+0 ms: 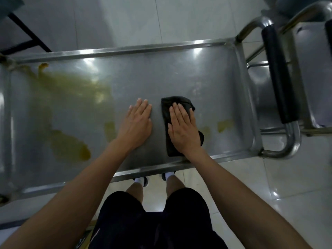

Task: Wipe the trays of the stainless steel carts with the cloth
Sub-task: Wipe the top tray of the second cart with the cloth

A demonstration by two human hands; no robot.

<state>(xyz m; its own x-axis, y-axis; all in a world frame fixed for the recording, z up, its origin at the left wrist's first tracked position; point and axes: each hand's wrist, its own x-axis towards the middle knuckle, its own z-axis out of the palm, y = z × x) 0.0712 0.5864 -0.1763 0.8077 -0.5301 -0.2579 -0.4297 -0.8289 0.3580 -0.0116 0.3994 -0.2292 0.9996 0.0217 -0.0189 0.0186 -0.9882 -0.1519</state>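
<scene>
Pressing cloth (pixel 172 123) flat onto tray (pixel 125 51)

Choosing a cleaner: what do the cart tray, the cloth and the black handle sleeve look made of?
Tray: brushed stainless steel, by its grey sheen and light glints. Cloth: soft dark fabric, folded, matte. Handle sleeve: probably matte black rubber or foam; unclear which.

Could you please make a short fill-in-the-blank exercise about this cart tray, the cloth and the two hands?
1. The right hand presses flat on a folded cloth whose colour is ____.
2. The left hand rests flat on the bare ____ of the cart.
3. The largest yellowish stain lies on the person's ____ side of the tray.
4. The cart's handle has a black grip and stands at the person's ____.

Missing words: black; tray; left; right
</scene>
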